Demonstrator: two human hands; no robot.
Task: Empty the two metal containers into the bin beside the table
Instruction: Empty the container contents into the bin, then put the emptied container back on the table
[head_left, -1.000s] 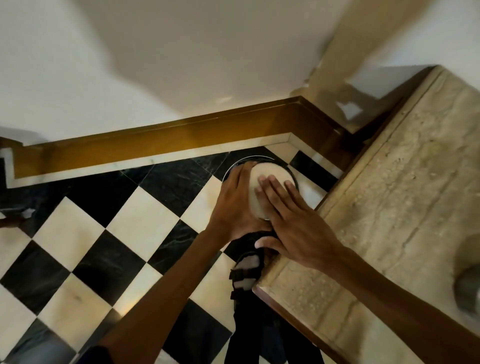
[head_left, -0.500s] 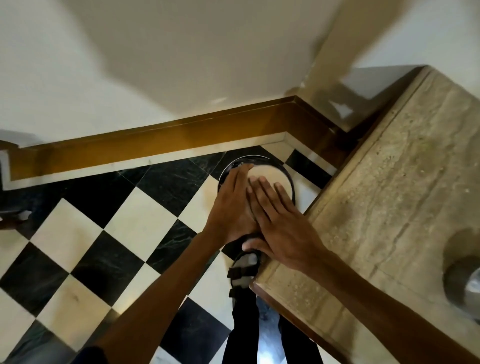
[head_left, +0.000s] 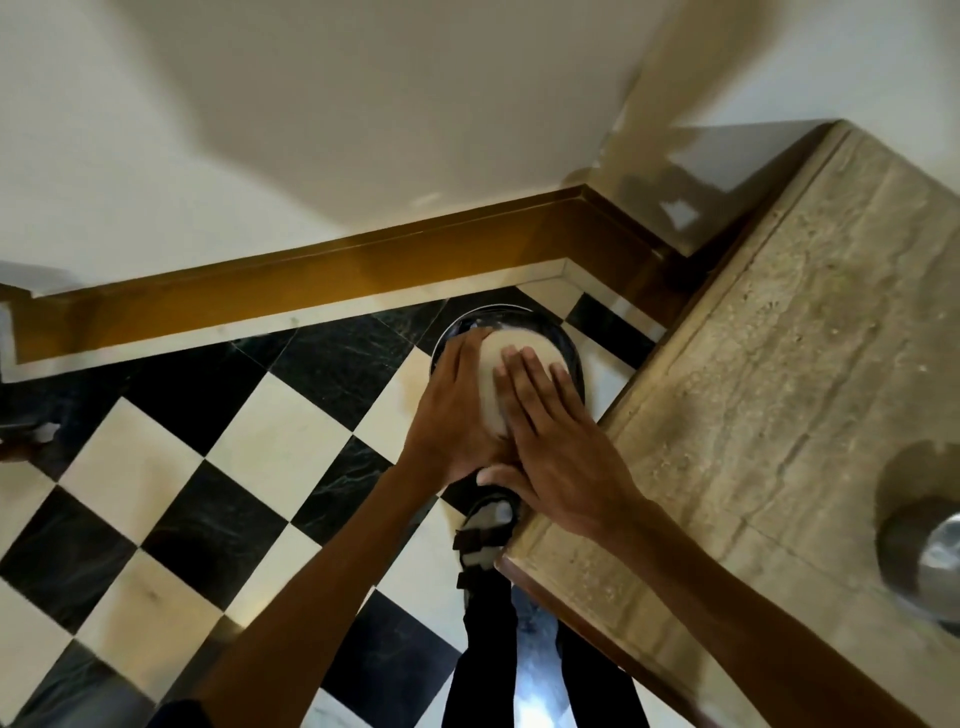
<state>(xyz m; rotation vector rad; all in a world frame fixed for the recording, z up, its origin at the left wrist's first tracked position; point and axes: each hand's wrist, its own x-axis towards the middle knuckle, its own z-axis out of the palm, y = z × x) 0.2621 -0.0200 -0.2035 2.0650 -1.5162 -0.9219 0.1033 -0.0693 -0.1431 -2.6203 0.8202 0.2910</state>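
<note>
Head view: both hands hold an upturned metal container (head_left: 498, 374) over the bin (head_left: 569, 345) beside the tabletop (head_left: 779, 364), left hand (head_left: 457, 415) gripping it while right fingers (head_left: 524, 384), now shifted higher, lie flat on its base, emptying underway.

Second metal container (head_left: 940, 564) on bench (head_left: 779, 415): cut by right edge, blurred. Bin (head_left: 569, 353) beside bench: contents hidden under both hands.
</note>
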